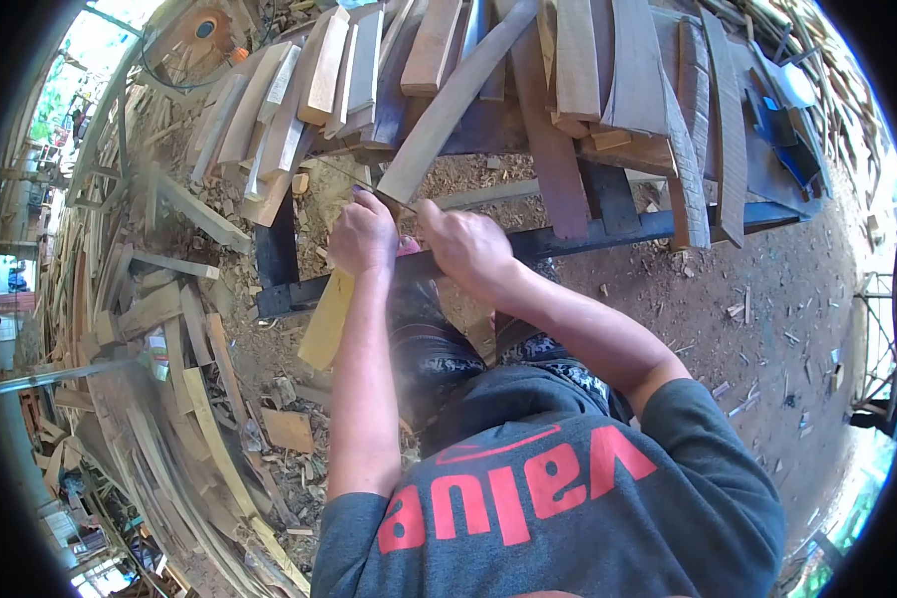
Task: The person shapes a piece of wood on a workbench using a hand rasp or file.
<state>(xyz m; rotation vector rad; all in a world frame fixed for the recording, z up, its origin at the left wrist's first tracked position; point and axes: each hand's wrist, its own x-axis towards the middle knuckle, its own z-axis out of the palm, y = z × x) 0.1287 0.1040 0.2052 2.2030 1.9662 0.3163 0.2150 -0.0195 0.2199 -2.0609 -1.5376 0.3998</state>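
Note:
My left hand [365, 235] is closed in a fist close to the dark metal bar of the bench, and what it grips is hidden. Beside it on the right, my right hand [468, 251] has its fingers curled together around one end of a thin dark rod [397, 203]. This rod slants up and left past my left knuckles. Just above both hands, the lower end of a long grey-brown wooden plank [447, 118] points toward me. A pale yellow wooden board [326, 321] shows under my left wrist and forearm.
Many cut wooden pieces [434, 45] lie across the bench top, several jutting over its front. A dark metal bar [628, 235] runs along the bench's near side. Long wood strips [174, 453] are heaped at left. Chips and scraps cover the ground [747, 309] at right.

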